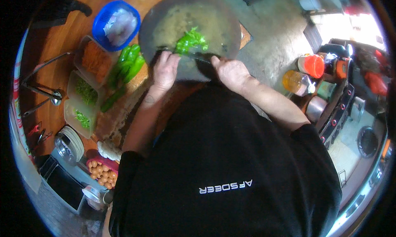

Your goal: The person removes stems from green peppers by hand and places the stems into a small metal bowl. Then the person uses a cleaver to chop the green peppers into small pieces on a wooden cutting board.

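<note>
A large round chopping board [210, 17] lies before me with a small heap of sliced green peppers [191, 40] near its middle. My right hand [230, 71] is closed on the handle end of a dark knife [199, 56], whose blade lies along the near side of the heap. At the other end of the blade is my left hand [166, 68], fingers bent; whether it grips the blade or something dark beside it cannot be told. Whole green peppers [131, 63] lie left of the board, next to a blue plastic basket [96, 26] holding a clear bag.
Left of the peppers stand plastic tubs with orange shreds [96, 60], green shreds [85, 91] and cut greens [82, 118]. Stacked plates [74, 141] and brown eggs [103, 175] are lower left. At right are an oil bottle [297, 82], a red-lidded jar [312, 66] and a stove [338, 113].
</note>
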`<state>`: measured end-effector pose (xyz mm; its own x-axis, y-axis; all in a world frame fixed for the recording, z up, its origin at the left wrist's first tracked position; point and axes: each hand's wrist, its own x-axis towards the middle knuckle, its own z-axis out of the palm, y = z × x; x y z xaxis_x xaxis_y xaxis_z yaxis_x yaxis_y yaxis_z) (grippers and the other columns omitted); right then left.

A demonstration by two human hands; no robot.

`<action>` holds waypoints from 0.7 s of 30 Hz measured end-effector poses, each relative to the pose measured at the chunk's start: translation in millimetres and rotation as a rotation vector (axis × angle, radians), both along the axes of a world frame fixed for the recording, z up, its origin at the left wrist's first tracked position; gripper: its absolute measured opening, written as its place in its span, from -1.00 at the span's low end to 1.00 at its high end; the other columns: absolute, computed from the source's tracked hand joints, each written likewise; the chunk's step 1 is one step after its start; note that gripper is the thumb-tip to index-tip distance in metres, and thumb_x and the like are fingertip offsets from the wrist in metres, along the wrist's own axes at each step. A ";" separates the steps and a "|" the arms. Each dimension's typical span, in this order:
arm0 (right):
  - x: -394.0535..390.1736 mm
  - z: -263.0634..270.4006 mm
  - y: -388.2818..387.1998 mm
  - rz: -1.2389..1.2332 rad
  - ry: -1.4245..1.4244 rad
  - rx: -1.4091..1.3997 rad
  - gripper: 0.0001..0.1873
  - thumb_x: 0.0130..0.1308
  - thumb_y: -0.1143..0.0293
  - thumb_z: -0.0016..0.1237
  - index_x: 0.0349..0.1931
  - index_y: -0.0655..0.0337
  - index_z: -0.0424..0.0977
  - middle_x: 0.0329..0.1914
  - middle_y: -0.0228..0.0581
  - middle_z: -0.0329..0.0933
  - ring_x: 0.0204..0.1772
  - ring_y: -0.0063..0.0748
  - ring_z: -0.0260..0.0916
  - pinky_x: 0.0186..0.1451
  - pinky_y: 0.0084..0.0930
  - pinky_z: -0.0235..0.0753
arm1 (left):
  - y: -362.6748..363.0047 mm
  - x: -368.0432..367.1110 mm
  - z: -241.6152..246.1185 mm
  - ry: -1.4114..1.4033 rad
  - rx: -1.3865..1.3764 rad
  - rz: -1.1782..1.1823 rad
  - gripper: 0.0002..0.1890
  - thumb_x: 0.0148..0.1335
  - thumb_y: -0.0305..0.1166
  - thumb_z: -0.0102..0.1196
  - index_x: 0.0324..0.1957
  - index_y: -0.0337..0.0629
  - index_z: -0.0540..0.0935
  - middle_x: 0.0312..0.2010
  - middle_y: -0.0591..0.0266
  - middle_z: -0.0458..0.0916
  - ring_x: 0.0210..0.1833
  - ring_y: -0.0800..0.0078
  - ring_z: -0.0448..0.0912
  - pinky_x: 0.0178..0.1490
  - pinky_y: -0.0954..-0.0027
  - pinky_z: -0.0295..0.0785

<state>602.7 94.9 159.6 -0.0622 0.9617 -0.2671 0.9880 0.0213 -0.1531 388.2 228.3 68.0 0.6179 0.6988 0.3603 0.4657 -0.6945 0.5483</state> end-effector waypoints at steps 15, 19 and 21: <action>-6.1 2.1 0.6 0.025 -0.090 -0.041 -0.82 0.25 0.51 -0.11 -0.13 0.21 0.35 -0.46 -0.07 0.58 -0.43 -0.10 0.64 -0.45 -0.24 0.62 | 0.1 2.9 0.6 0.024 0.095 -0.101 -0.80 0.12 -0.59 0.17 -0.17 -0.21 0.65 -0.18 0.07 0.53 -0.12 0.02 0.52 -0.06 0.12 0.52; -7.0 3.7 1.2 0.002 -0.025 0.038 -0.81 0.23 0.51 -0.10 -0.14 0.20 0.36 -0.45 -0.08 0.58 -0.43 -0.10 0.64 -0.47 -0.25 0.60 | -4.3 -0.5 -4.6 0.026 0.066 -0.090 -0.74 0.06 -0.65 0.11 -0.15 -0.28 0.63 -0.17 0.05 0.53 -0.08 0.00 0.51 -0.02 0.10 0.51; -7.3 4.9 2.4 0.025 0.015 0.036 -0.81 0.23 0.50 -0.09 -0.13 0.20 0.36 -0.45 -0.08 0.59 -0.43 -0.10 0.64 -0.48 -0.24 0.60 | -7.0 -2.0 -5.9 0.062 0.050 -0.078 -0.71 0.04 -0.67 0.10 -0.13 -0.29 0.62 -0.17 0.05 0.53 -0.08 0.00 0.50 -0.01 0.10 0.51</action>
<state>595.3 97.2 164.5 -0.0905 0.9687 -0.2313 0.9846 0.0522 -0.1667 386.1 221.3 62.1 0.6922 0.6297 0.3527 0.4410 -0.7558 0.4841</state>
